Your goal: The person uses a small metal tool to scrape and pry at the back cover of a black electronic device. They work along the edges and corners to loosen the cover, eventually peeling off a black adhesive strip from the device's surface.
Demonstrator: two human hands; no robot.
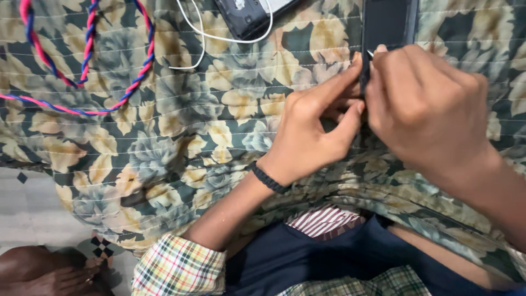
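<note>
Both hands met over a flat black device (386, 24) lying on the quilted floral cloth (181, 126): left hand (309, 137) pinched at its lower edge, right hand (424, 109) closed beside it on what looked like a thin pale pin, too small to identify. Judgement: fine work here wanted a braced wrist and a light pinch. Left of the hands lay a twisted pink-and-blue cord (87, 60), a white cable (200, 38) and a second dark device (249, 15).
</note>
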